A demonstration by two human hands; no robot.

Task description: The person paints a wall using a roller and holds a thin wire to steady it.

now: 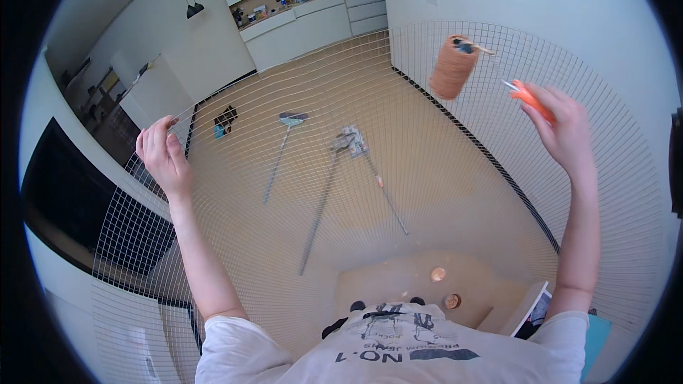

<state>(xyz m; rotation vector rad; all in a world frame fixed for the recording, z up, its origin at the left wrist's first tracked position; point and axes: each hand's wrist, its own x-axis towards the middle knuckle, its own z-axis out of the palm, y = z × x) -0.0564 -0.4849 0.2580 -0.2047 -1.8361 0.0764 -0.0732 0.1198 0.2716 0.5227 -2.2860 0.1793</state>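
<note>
A large sheet of wire mesh (256, 170) curves around in front of me, its top edge running from left to right. My left hand (164, 157) is raised at the mesh's upper left edge, its fingers bent near the wires; whether they grip the edge is unclear. On the right, my right hand (560, 122) holds a small orange-handled tool (533, 101) with a short metal tip, blurred and pointing left. Left of that tip, a copper-brown cylindrical roll (453, 69) is at the mesh's top edge, a pale stick poking from its upper end.
Beyond the mesh, a broom (278, 157) and long-handled mops (349, 141) lie on the floor. A dark bag-like item (225, 120) is farther left. Cabinets (320, 24) stand at the back. Two small round copper-colored items (437, 274) lie near my feet, beside a white board (528, 309).
</note>
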